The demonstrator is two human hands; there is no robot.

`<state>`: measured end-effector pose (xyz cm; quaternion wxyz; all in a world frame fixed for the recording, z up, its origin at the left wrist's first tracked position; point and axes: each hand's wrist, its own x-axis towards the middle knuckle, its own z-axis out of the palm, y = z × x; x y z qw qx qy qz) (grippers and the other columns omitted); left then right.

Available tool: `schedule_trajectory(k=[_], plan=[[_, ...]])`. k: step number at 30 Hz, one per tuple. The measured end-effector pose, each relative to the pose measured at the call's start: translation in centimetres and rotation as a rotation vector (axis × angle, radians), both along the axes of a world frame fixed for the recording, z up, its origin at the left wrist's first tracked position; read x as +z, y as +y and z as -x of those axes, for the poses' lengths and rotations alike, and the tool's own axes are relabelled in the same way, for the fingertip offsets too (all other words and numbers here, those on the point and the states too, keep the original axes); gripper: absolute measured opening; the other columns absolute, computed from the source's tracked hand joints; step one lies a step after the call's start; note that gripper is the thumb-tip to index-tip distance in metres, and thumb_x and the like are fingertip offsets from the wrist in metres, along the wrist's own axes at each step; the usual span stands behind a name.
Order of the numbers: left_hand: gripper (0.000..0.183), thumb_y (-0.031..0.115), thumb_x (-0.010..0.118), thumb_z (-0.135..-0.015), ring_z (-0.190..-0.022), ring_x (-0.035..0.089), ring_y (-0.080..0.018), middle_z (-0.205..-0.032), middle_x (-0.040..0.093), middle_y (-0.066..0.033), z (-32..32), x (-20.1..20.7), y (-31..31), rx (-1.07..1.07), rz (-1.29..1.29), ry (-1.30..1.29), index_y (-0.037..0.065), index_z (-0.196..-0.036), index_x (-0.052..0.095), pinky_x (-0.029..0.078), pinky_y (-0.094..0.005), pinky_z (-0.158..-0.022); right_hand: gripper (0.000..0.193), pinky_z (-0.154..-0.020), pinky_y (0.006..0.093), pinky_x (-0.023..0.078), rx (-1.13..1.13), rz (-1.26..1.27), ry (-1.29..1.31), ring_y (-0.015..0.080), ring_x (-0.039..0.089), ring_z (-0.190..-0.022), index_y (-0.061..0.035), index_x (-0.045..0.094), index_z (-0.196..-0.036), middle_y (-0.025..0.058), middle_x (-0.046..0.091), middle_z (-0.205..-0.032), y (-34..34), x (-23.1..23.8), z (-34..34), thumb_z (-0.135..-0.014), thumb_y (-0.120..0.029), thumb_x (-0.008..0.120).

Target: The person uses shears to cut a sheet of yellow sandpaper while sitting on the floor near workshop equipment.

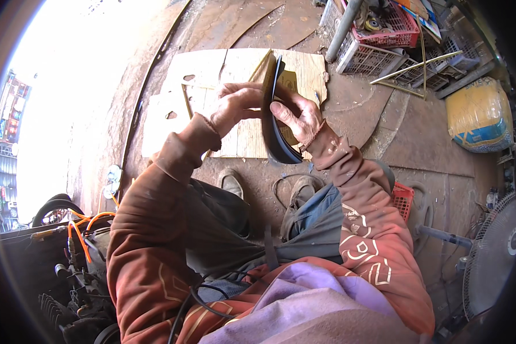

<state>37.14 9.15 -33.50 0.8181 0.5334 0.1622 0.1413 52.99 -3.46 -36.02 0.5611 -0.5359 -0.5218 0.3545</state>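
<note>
The left hand point(235, 106) and the right hand point(301, 119) both grasp one curved, dark, flexible sheet point(273, 135), held bent above a pale, wood-grained flat board point(243, 140) on the ground. The right thumb presses its inner face; the left fingers lie against its outer side.

Containers: at upper right, a grey plastic lattice-walled crate point(364, 60) carries a red plastic lattice basket point(395, 39). Inside the basket is a small, round, yellow-and-dark item point(372, 24) among dark pieces not identifiable. Thin yellowish strips point(417, 67) lean and cross beside the crate. Below these, to the right, stands a bulky yellow-and-blue wrapped package point(480, 112); its contents are hidden. A second red plastic lattice container point(403, 200) shows partly beyond the right sleeve; its contents cannot be determined.
</note>
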Motion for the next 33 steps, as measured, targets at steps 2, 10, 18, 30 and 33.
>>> schedule_trajectory(k=[2, 10, 18, 30, 33], plan=[[0.041, 0.01, 0.046, -0.091, -0.095, 0.062, -0.0213, -0.106, 0.063, -0.0155, 0.0, 0.0, -0.2, 0.124, 0.075, 0.0, -0.002, -0.131, 0.042, 0.051, -0.0346, -0.086, 0.066, -0.089, 0.0281, 0.043, 0.01, -0.01, 0.047, 0.0202, 0.054, -0.106, 0.0076, 0.043, -0.129, 0.0169, 0.059, -0.114, 0.1, 0.2, 0.1, -0.086, -0.039, 0.062], [0.074, -0.013, 0.027, -0.078, -0.117, 0.048, -0.0181, -0.129, 0.049, -0.0144, -1.4, -2.2, -0.8, 0.186, -0.547, -0.287, 0.012, -0.147, 0.017, 0.037, -0.0308, -0.1, 0.071, -0.088, 0.029, 0.044, -0.041, 0.001, -0.008, 0.021, 0.055, -0.105, 0.0089, 0.042, -0.129, 0.019, 0.059, -0.112, 0.4, -0.4, 0.7, -0.084, -0.042, 0.064], [0.043, 0.005, 0.044, -0.091, -0.112, 0.052, -0.0171, -0.125, 0.053, -0.0108, -0.6, -1.3, -0.9, 0.169, -0.622, -0.193, 0.007, -0.135, 0.042, 0.043, -0.0299, -0.096, 0.071, -0.089, 0.0299, 0.044, -0.044, -0.026, -0.028, 0.0228, 0.056, -0.106, 0.0083, 0.043, -0.128, 0.0197, 0.059, -0.113, 0.3, -0.6, 0.4, -0.083, -0.042, 0.065], [0.04, 0.013, 0.063, -0.088, -0.095, 0.061, -0.013, -0.107, 0.064, -0.0095, -0.6, -0.6, -0.8, 0.117, -0.325, -0.064, -0.002, -0.123, 0.052, 0.052, -0.0264, -0.082, 0.069, -0.093, 0.0313, 0.042, 0.005, 0.005, 0.035, 0.0253, 0.054, -0.111, 0.0077, 0.044, -0.128, 0.0213, 0.057, -0.117, 0.0, -0.1, 0.6, -0.083, -0.041, 0.064], [0.039, 0.012, 0.062, -0.088, -0.093, 0.062, -0.0128, -0.106, 0.064, -0.0093, -0.4, -0.6, -0.7, 0.102, -0.27, -0.052, -0.001, -0.124, 0.052, 0.053, -0.0263, -0.079, 0.07, -0.093, 0.0313, 0.042, -0.004, -0.017, 0.012, 0.0256, 0.053, -0.111, 0.0082, 0.043, -0.128, 0.0219, 0.056, -0.118, 0.1, -0.4, 0.4, -0.083, -0.042, 0.064]])
